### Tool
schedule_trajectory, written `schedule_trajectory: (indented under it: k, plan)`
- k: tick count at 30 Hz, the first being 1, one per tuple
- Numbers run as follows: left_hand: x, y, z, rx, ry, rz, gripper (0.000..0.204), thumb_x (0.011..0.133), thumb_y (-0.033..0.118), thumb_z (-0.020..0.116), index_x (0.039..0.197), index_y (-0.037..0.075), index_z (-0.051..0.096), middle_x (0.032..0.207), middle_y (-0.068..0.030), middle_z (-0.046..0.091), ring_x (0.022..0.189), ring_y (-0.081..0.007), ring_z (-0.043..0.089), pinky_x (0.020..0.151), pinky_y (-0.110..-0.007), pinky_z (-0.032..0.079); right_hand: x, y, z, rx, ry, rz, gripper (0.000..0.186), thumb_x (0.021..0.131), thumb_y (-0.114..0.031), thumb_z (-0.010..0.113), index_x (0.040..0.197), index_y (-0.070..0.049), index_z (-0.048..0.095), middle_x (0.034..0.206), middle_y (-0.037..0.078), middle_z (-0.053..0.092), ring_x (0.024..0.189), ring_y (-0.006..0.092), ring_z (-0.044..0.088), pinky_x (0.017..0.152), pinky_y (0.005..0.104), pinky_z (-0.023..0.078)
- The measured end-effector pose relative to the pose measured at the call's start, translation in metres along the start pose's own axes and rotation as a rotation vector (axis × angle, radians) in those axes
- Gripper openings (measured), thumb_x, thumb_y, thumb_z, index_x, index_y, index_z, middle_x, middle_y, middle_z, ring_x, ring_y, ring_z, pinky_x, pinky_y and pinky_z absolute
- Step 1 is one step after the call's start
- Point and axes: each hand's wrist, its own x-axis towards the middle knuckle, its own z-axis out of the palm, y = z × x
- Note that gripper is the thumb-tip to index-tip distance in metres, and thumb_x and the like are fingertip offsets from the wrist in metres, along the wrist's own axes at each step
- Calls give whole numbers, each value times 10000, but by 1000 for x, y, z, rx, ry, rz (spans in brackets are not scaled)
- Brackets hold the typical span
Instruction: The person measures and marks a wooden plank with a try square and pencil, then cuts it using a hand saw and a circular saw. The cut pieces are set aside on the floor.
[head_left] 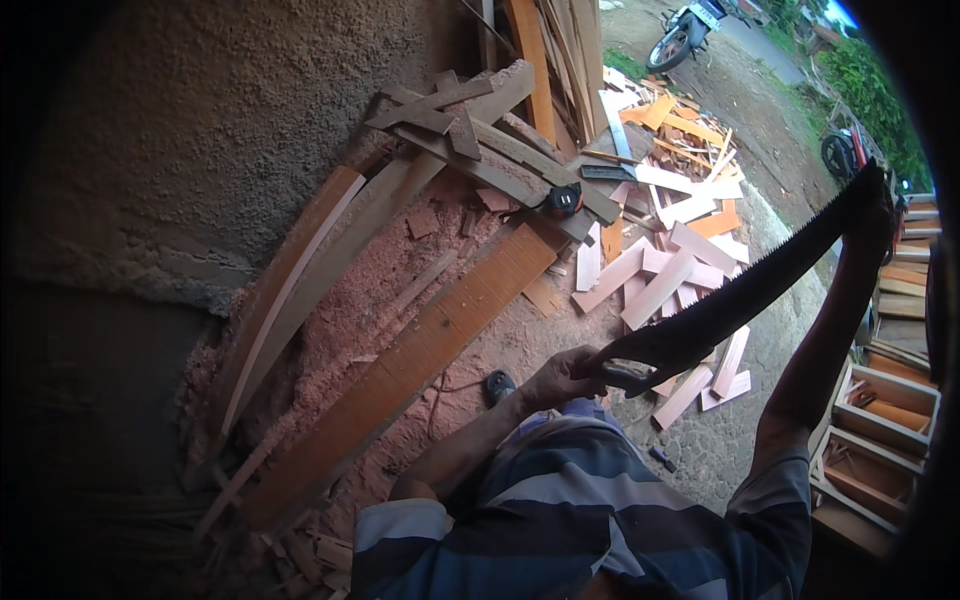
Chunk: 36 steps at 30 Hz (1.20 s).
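A handsaw spans the space in front of my chest, its toothed edge turned up and away from me. My left hand is closed on the saw at its handle. Raised at the far right, my right hand grips the narrow tip of the blade; its fingers are dark and partly lost in shadow. Left of the saw, and apart from it, a wide orange-brown board slants with its upper end by the wooden trestle. A dark tape measure sits on that trestle.
Reddish sawdust covers the ground by the rough wall. Short pale wood offcuts lie scattered beyond the saw. Wooden frames stand at the right. A motorcycle is parked at the back. Long planks lean upright behind the trestle.
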Motion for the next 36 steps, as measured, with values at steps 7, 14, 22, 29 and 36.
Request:
schedule_trajectory:
  k: [7,14,22,29,36]
  plan:
    - [-28,-2,48,-164,199,210,214,1052,157,638,1244,66,612,1215,-128,739,878,-170,751,801,-327,621,-17,-171,62,1448,-396,736,450,1092,-291,579,1437,-1,579,1321,119,683,1211,193,651,1002,302,519]
    - [-26,-4,65,-173,604,484,283,1074,266,603,1249,46,572,1214,-151,717,901,-232,759,793,-365,653,-156,-340,-75,1960,-1246,862,473,1020,-362,697,1319,-25,553,1119,45,672,1027,133,643,870,291,543]
    - [-62,-27,69,-115,828,451,372,1045,338,652,1243,28,595,1115,-107,700,948,-192,726,786,-341,638,-185,-386,-82,2039,-1596,794,325,946,-196,735,1169,13,621,945,64,684,843,162,711,771,304,597]
    - [-89,-36,45,217,1462,402,406,1020,272,614,1254,-56,654,1244,-153,700,1068,-244,673,928,-380,524,-201,-457,-54,2128,-1789,317,668,996,-458,705,1431,17,528,1345,128,640,1182,224,647,1008,376,523]
    - [-212,-38,-7,979,1721,-28,395,1016,268,619,1178,-93,627,1060,-266,664,980,-411,652,876,-473,509,-195,-469,143,1004,-1079,252,728,929,-472,742,1523,-132,493,1471,245,516,1303,438,577,1058,458,505]
